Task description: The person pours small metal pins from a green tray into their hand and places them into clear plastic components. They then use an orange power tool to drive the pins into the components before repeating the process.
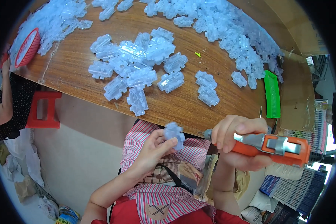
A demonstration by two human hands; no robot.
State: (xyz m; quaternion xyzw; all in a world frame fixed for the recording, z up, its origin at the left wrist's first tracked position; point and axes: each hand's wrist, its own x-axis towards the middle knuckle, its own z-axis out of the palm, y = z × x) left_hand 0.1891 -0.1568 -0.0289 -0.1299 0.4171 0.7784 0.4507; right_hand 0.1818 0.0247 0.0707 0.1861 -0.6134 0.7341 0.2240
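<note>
Between the thumb and fingers of my left hand (pixel 155 149) is a translucent plastic part (pixel 174 136), held above my lap near the table's front edge. My right hand (pixel 237 140) grips an orange and silver electric screwdriver (pixel 278 148); its tip points left toward that part but stays apart from it. In front of me on the wooden table (pixel 74 56) lies a loose cluster of similar plastic parts (pixel 138 52). Two more plastic parts (pixel 207 87) rest together right of the cluster.
Large heaps of plastic parts (pixel 212 22) line the table's back and right. A green tray (pixel 272 93) stands at the right edge beside cardboard (pixel 296 89). A yellow-green scrap (pixel 198 54) lies mid-table. At left are a red basket (pixel 28 48), a red stool (pixel 44 110) and another person's arm (pixel 5 93).
</note>
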